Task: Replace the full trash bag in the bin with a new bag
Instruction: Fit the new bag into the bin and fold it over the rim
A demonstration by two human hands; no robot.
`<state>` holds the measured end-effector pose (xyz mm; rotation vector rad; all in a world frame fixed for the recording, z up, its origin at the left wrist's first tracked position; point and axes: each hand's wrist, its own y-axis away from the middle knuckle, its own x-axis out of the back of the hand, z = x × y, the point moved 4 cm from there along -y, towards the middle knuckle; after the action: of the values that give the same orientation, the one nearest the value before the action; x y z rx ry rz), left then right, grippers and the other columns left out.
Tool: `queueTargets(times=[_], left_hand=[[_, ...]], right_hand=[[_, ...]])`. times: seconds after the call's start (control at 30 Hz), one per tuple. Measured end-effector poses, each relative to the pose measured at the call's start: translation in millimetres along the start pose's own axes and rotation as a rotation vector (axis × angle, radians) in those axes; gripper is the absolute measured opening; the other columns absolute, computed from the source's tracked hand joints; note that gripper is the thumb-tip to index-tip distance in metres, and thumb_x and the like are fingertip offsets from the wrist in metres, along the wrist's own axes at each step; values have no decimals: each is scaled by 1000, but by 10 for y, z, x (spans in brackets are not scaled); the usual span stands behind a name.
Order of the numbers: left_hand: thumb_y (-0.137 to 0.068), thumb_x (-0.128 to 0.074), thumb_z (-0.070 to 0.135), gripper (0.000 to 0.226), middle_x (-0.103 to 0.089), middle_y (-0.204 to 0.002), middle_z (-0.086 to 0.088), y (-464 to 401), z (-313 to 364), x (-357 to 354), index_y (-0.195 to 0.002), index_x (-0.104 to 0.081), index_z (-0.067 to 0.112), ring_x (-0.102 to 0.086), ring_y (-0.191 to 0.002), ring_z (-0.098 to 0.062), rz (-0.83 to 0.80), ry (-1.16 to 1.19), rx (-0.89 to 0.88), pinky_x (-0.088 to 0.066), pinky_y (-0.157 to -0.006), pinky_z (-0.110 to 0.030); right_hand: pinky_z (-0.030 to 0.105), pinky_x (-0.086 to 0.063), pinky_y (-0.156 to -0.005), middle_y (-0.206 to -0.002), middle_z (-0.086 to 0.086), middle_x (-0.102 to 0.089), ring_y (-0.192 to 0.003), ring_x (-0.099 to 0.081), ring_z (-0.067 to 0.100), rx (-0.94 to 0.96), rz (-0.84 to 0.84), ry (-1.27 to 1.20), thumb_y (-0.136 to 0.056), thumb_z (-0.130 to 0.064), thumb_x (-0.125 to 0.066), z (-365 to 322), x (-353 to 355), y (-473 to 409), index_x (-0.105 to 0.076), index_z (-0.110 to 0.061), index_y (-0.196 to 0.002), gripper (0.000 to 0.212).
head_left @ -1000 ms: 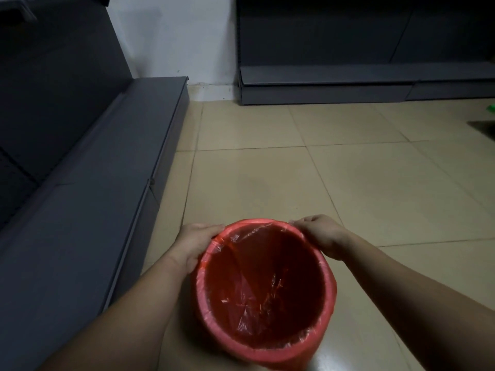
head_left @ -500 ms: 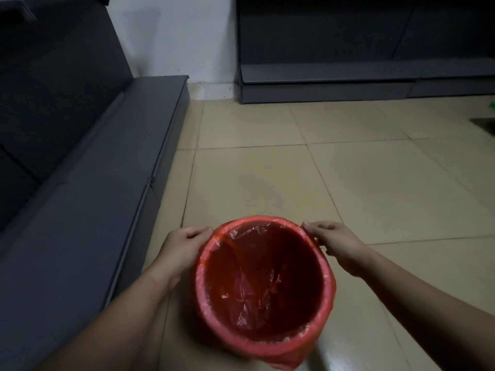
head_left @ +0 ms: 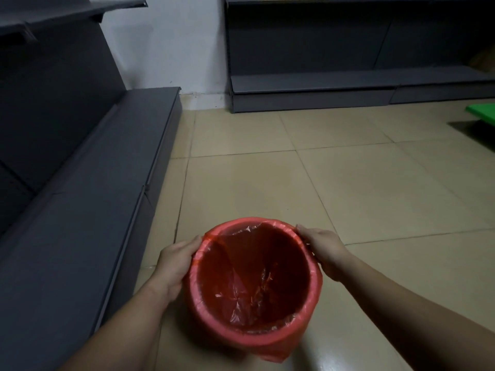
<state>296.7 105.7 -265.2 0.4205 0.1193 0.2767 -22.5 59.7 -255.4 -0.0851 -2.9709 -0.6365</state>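
Both hands clasp the rim: the left hand (head_left: pixel 178 259) and right hand (head_left: pixel 325 249) press the thin red plastic bag (head_left: pixel 254 277) against the round bin (head_left: pixel 257 336) on the beige tiled floor (head_left: pixel 348 188), probably seating its folded cuff.

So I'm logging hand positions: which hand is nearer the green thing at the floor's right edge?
Right. The right hand is at the bin rim's right side, facing the green thing; the left hand holds the opposite side, farther away.
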Motion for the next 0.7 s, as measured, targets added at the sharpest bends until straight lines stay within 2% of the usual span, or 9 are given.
queueTargets(times=[0.07,0.1,0.2,0.3,0.37,0.47,0.53,0.6,0.7], left_hand=[[-89,-67,40,30,-80,-89,-8,115,22,70,-105,-77,17,-76,-82,-24,9,-109,-29,-55,-75,-34],[-89,-66,45,32,-80,-88,-2,186,22,126,-108,-75,21,-75,-80,-20,11,-166,-33,-53,-71,-32],[-90,-63,48,31,-74,-79,7,416,-73,353,-109,-73,27,-58,-68,-12,-21,-305,5,-38,-55,-26],[-92,-60,47,29,-70,-84,6,593,-277,458,-107,-75,26,-53,-77,-16,-74,-346,121,-34,-58,-27],[-91,-62,44,28,-68,-81,3,657,-382,456,-103,-77,22,-52,-75,-15,-83,-302,171,-33,-59,-28],[-91,-65,38,24,-63,-76,0,647,-454,443,-97,-79,20,-50,-66,-10,-68,-214,177,-29,-57,-28],[-91,-65,37,19,-61,-74,-1,623,-478,441,-90,-80,25,-49,-63,-9,-62,-206,169,-28,-56,-28],[-90,-65,40,19,-60,-74,-1,616,-471,451,-91,-80,28,-48,-64,-10,-59,-210,155,-29,-56,-29],[-85,-66,51,27,-72,-80,8,665,-462,518,-102,-78,33,-51,-74,-12,-80,-248,157,-31,-57,-29]], right_hand=[[15,-49,-48,-80,-1,-80,-62,-71,7,47,-8,15,-93,-40,-64,-12,65,100,-78,-13,-88,31],[14,-48,-50,-81,-6,-79,-66,-71,5,78,3,37,-93,-42,-63,-9,119,153,-77,-17,-88,29],[18,-46,-61,-83,-10,-79,-74,-71,7,119,5,119,-90,-41,-67,70,281,335,-78,-25,-82,21],[8,-47,-51,-81,-8,-80,-71,-74,5,104,-62,141,-90,-37,-68,178,317,462,-80,-20,-84,22],[3,-42,-46,-74,-7,-78,-62,-70,4,103,-73,125,-92,-34,-67,229,307,511,-81,-14,-82,27],[14,-47,-53,-62,-6,-69,-56,-61,5,73,-71,120,-94,-36,-63,267,270,549,-78,-7,-77,37],[22,-42,-59,-63,-7,-68,-56,-60,2,61,-57,132,-94,-38,-63,274,270,568,-78,-7,-78,37],[21,-39,-59,-67,-11,-73,-58,-63,-1,78,-25,144,-93,-40,-63,246,293,615,-80,-15,-79,33],[20,-45,-59,-80,-17,-78,-77,-67,6,93,18,154,-89,-50,-64,246,383,759,-79,-28,-84,28]])
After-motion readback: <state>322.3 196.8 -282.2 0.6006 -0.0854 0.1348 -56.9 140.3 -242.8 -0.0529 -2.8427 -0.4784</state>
